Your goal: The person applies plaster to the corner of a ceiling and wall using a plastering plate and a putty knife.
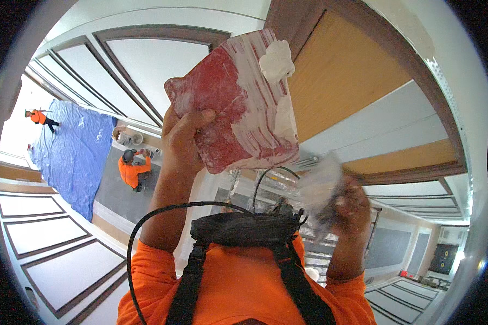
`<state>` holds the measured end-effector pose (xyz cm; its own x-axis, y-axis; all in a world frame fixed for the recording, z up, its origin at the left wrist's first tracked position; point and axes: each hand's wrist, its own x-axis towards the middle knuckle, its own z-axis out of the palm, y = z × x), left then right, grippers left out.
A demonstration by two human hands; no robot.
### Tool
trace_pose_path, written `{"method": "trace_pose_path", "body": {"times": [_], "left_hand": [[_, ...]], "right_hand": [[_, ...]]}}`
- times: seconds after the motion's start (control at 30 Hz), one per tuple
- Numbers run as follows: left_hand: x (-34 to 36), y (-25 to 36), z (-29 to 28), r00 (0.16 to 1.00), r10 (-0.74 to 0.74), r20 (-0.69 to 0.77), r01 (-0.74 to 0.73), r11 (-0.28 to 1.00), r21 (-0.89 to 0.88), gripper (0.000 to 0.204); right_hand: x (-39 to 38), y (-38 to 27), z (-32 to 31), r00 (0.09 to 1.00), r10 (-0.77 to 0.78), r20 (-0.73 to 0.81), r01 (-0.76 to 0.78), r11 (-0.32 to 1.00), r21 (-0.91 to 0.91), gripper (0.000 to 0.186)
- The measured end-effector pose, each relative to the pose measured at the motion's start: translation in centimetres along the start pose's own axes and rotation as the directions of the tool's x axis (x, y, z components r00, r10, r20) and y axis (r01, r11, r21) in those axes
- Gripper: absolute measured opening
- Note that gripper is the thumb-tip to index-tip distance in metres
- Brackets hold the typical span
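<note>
My left hand (185, 132) grips a red plastering board (214, 89) by its near left edge, the thumb lying on its face. White streaks of filler cover the board's right half. A thick lump of white paste (277, 61) sits at its upper right edge, with more smeared below. To the right of the board, my right hand (353, 208) is closed around a putty knife (322, 187). Motion blurs its pale, flat blade, so its edge and handle do not show clearly. The blade appears apart from the board.
A wooden door panel (358, 59) in a brown frame rises ahead. White panelled walls (162, 67) run along the left. Further off, a person in orange (133, 170) crouches near buckets (137, 139); another person (39, 117) is by a blue sheet (78, 151). A black cable (146, 214) loops past my left arm.
</note>
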<state>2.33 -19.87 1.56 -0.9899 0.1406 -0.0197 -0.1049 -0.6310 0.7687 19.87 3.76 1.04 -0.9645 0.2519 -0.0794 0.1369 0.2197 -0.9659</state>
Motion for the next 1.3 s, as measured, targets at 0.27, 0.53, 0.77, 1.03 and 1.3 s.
{"method": "trace_pose_path", "body": {"times": [0.27, 0.53, 0.77, 1.03, 1.3], "left_hand": [[-2.8, -0.8, 0.9, 0.925, 0.097, 0.369, -0.216, 0.93, 0.298, 0.031], [-2.0, 0.8, 0.5, 0.424, 0.23, 0.876, -0.873, 0.361, 0.327, 0.021], [-0.9, 3.9, 2.0, 0.182, 0.035, 0.983, -0.945, 0.282, 0.165, 0.033], [-1.4, 2.3, 1.0, 0.399, -0.077, 0.914, -0.913, 0.052, 0.404, 0.032], [-3.7, -1.3, 8.1, 0.654, 0.722, 0.225, -0.514, 0.206, 0.832, 0.032]], "right_hand": [[3.6, -2.2, 2.5, 0.978, 0.177, 0.109, -0.203, 0.7, 0.685, 0.036], [6.0, -3.3, -1.5, 0.953, -0.013, 0.304, -0.155, 0.84, 0.521, 0.031], [7.6, -1.9, -3.8, 0.858, -0.155, 0.49, -0.139, 0.848, 0.512, 0.028], [7.3, 1.3, -6.7, 0.937, -0.169, 0.306, 0.08, 0.956, 0.281, 0.027], [6.3, 5.5, -9.2, 0.989, -0.116, 0.089, -0.022, 0.481, 0.876, 0.047]]}}
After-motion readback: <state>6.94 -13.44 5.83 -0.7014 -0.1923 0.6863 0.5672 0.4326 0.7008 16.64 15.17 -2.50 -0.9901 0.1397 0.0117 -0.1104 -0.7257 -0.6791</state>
